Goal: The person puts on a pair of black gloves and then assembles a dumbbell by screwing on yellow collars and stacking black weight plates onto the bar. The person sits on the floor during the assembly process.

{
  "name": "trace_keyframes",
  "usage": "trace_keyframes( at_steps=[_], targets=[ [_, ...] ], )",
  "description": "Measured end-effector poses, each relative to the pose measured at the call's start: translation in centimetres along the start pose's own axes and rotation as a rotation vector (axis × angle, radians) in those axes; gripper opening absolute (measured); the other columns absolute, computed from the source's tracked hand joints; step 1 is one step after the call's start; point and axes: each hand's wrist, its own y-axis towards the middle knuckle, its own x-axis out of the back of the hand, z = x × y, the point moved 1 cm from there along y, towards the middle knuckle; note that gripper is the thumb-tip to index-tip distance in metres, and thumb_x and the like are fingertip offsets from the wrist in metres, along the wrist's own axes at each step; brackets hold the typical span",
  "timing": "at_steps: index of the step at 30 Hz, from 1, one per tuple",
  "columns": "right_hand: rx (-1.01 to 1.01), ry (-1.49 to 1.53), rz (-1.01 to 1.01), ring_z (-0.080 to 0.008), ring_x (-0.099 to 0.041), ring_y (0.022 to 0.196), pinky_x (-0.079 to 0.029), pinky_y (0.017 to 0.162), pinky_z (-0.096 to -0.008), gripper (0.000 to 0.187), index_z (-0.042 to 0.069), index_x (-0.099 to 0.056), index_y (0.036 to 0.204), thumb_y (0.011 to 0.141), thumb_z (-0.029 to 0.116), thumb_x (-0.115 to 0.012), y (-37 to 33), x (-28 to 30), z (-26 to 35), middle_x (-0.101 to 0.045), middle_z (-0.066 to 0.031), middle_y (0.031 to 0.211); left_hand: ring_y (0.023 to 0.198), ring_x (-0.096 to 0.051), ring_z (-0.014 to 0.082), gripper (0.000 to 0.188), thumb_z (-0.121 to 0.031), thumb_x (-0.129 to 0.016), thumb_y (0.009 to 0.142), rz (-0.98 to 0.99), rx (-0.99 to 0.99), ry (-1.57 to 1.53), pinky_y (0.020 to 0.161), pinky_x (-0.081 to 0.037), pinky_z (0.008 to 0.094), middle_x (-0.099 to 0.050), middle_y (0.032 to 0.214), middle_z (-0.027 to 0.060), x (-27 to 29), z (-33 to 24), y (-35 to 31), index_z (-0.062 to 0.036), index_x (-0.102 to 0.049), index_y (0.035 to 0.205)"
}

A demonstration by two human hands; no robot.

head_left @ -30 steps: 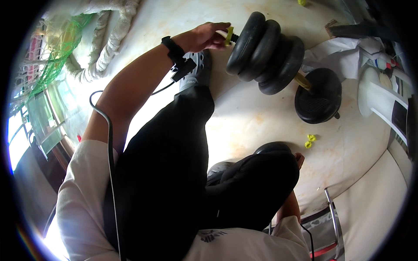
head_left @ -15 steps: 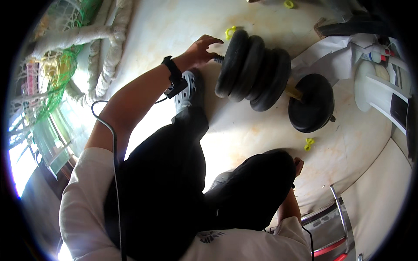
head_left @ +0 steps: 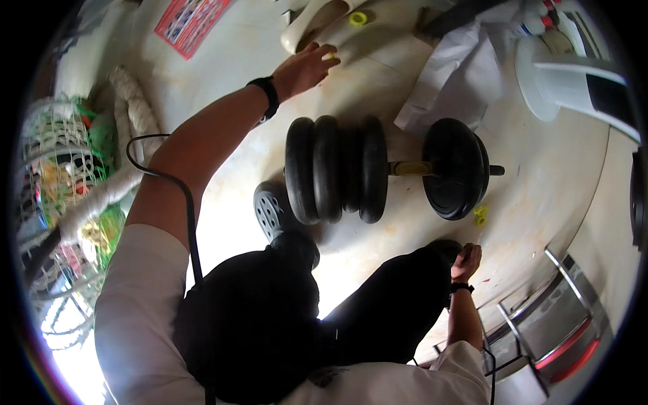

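Beyond the dumbbell, my left hand (head_left: 305, 71) reaches over the floor with its fingers closed around a small yellow collar nut (head_left: 329, 57), mostly hidden by them. The black dumbbell (head_left: 327, 170) lies crosswise in front of me, several thick plates on its left end and fewer on its right. Between them shows a yellowish grip (head_left: 409, 168). My right hand (head_left: 466, 262) is curled closed beside my right knee, and what it may hold is hidden. Close to the right plates rests a yellow-green star-shaped nut (head_left: 480, 214).
A yellow ring (head_left: 358, 18) lies beside a beige shoe (head_left: 304, 30) at the far side. White paper (head_left: 449, 84) spreads behind the dumbbell, with a white stand (head_left: 536, 84) farther right. Netted baskets (head_left: 57, 158) are at left; a metal-framed chair (head_left: 560, 317) is at lower right.
My left hand has left the dumbbell's left bar end and moved farther away, now closed around a yellow nut. The view has shifted; the right hand shows more fully, still by the knee.
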Motion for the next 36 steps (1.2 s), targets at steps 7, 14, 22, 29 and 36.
trace_keyframes(
  at_steps=[7, 14, 22, 29, 36],
  targets=[
    [0.005, 0.024, -0.041, -0.0435, -0.054, 0.089, -0.045, 0.08, -0.0502, 0.028, -0.001, -0.057, 0.098, 0.096, 0.026, -0.049, -0.3, -0.6, -2.1, -0.056, -0.0213, 0.093, 0.111, -0.059, 0.0388, 0.043, -0.025, -0.071, 0.085, 0.211, 0.184, -0.189, 0.092, -0.051, 0.0453, -0.049, 0.137, 0.015, -4.6, 6.4, 12.0, -0.0109, -0.056, 0.123],
    [0.119, -0.057, -0.066, -0.0394, -0.056, 0.088, -0.046, 0.078, -0.0464, 0.016, 0.001, -0.058, 0.098, 0.09, 0.014, -0.052, 0.4, 1.8, 0.3, -0.058, -0.0179, 0.092, 0.117, -0.056, 0.0363, 0.04, -0.024, -0.071, 0.085, 0.056, 0.057, -0.336, 0.095, -0.05, 0.0447, -0.052, 0.131, 0.0146, -4.3, 4.0, 9.9, -0.009, -0.056, 0.119],
    [0.198, -0.015, -0.026, -0.0387, -0.058, 0.087, -0.048, 0.079, -0.0457, 0.015, 0.0, -0.057, 0.099, 0.092, 0.013, -0.053, 0.7, 0.7, -0.4, -0.058, -0.0175, 0.092, 0.118, -0.059, 0.0316, 0.037, -0.027, -0.062, 0.095, 0.203, 0.305, -0.418, 0.099, -0.049, 0.0402, -0.051, 0.14, 0.0081, 2.8, -1.7, -8.6, -0.0118, -0.057, 0.129],
    [0.246, -0.005, -0.052, -0.036, -0.059, 0.086, -0.049, 0.077, -0.0439, 0.016, 0.0, -0.057, 0.099, 0.093, 0.015, -0.055, 0.7, -0.1, -2.3, -0.059, -0.0157, 0.092, 0.125, -0.053, 0.0315, 0.049, -0.041, -0.052, 0.1, 0.025, 0.848, -1.418, 0.102, -0.046, 0.0395, -0.052, 0.14, 0.0123, 10.4, -7.7, -10.4, -0.0106, -0.053, 0.139],
    [0.263, 0.039, -0.107, -0.0345, -0.062, 0.091, -0.05, 0.083, -0.0431, 0.017, 0.003, -0.06, 0.102, 0.093, 0.017, -0.057, 1.1, -0.4, -1.6, -0.064, -0.0154, 0.097, 0.137, -0.043, 0.0347, 0.082, -0.058, -0.066, 0.087, -0.205, 0.718, -0.439, 0.115, -0.033, 0.0407, -0.043, 0.147, 0.0224, 12.8, -15.3, -10.2, 0.0003, -0.047, 0.141]
  ],
)
